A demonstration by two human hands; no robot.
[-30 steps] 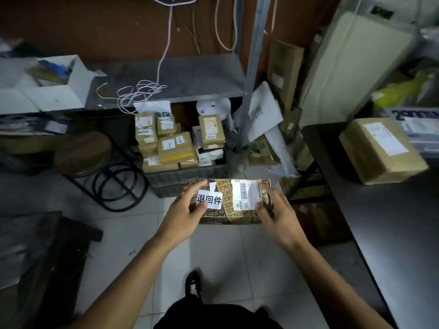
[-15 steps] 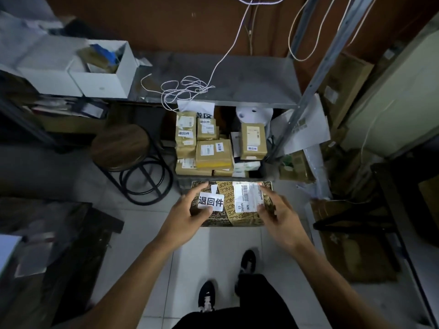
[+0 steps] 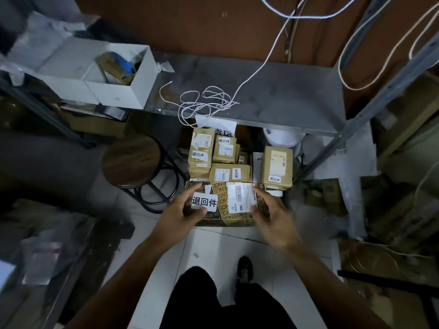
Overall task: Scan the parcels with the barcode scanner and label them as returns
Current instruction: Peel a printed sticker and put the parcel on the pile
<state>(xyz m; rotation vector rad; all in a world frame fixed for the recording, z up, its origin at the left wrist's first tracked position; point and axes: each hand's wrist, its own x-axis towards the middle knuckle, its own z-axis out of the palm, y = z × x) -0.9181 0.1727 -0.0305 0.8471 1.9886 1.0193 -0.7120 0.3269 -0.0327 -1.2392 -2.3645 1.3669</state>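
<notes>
Holding the parcel point(image 3: 223, 205) out over the floor, both hands clamped on it: left hand point(image 3: 183, 213) on the left end with the thumb pressed by the return sticker point(image 3: 204, 201), right hand point(image 3: 273, 216) wrapped on the right end next to the shipping label point(image 3: 240, 197). So this one looks finished as far as labelling goes: the white sticker with the three black characters sits flat on top, just left of the barcode label, and nothing seems to be peeling.

It's hanging right at the near edge of the pile point(image 3: 228, 162) of brown boxes tucked under the shelf point(image 3: 273, 100). Most of those boxes show the same little white return sticker, so I'd guess that's the "done" stack and this parcel is about to join it. Looks like a slot is free at the front, touching distance from the hands.

What's left? Hard to say. No scanner anywhere in view, so I can't confirm the scan happened, only that the sticker is on. Other cartons sit off to the right point(image 3: 403, 143) but I can't tell whether they're part of the batch. My read: this parcel is one drop away from done, overall count unknown.
</notes>
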